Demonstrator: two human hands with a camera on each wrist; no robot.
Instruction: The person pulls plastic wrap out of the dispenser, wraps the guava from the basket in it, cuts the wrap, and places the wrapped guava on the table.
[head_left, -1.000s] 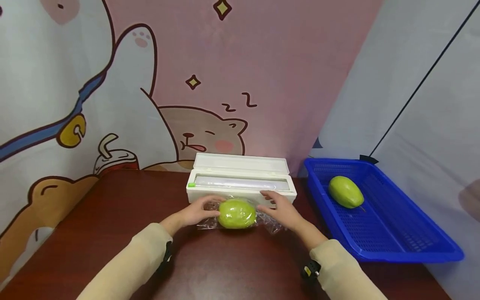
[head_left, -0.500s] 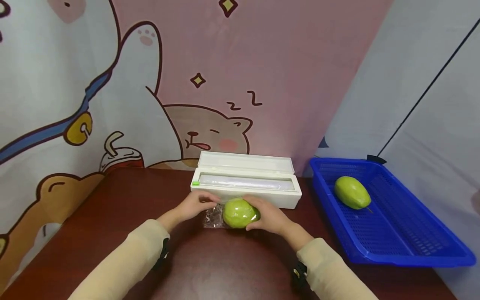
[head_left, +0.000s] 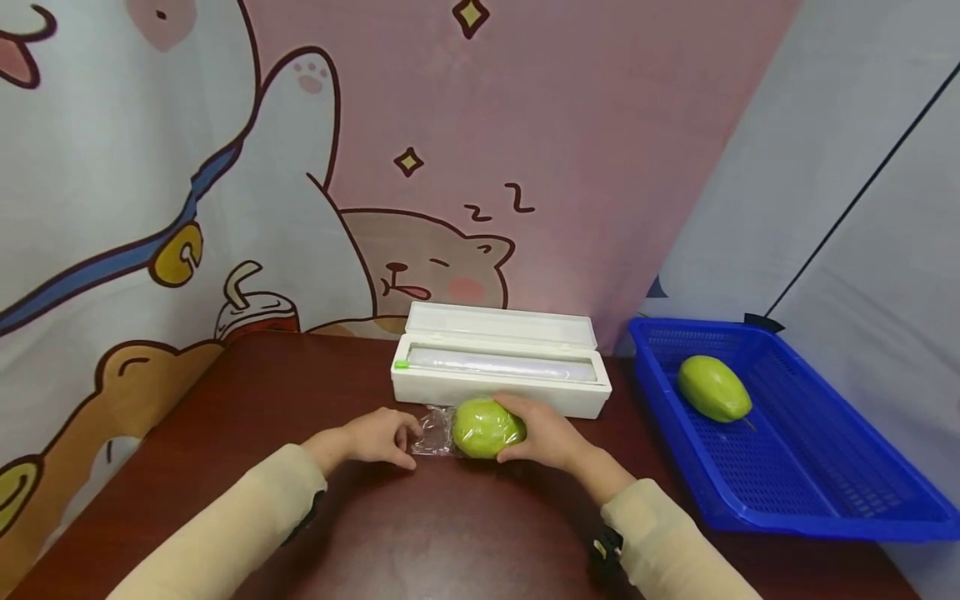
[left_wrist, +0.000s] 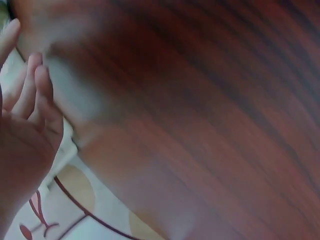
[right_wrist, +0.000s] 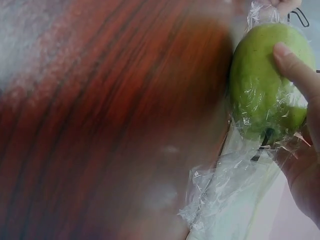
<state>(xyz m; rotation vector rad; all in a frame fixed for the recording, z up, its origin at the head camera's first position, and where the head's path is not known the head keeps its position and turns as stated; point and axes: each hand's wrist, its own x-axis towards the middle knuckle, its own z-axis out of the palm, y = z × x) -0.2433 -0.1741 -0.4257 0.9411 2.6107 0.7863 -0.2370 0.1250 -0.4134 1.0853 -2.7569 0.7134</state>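
Observation:
A green papaya [head_left: 487, 428] covered in clear plastic wrap lies on the table before the white box. My right hand [head_left: 546, 435] grips its right end, thumb in front and fingers behind. In the right wrist view, that thumb presses on the papaya [right_wrist: 255, 75], and loose crumpled wrap [right_wrist: 215, 187] trails from its stem end. A flat tail of wrap [head_left: 432, 432] sticks out on the left. Beside that tail is my left hand [head_left: 375, 437], fingers loosely bent and thumb apart. The left wrist view shows the left hand [left_wrist: 30, 120] at the edge, nothing visible in its fingers.
Behind the papaya stands a white cling film box [head_left: 498, 392] with its lid raised, a roll inside and a green slider at the left. At the right, a blue plastic basket [head_left: 693, 479] holds another papaya [head_left: 714, 389]. A cartoon-printed curtain [head_left: 585, 167] backs the dark wooden table [head_left: 450, 533].
My right hand has moved in from the right-hand wrap and taken hold of the papaya. My left hand has drawn back leftward off the papaya and wrap. The head view has shifted slightly.

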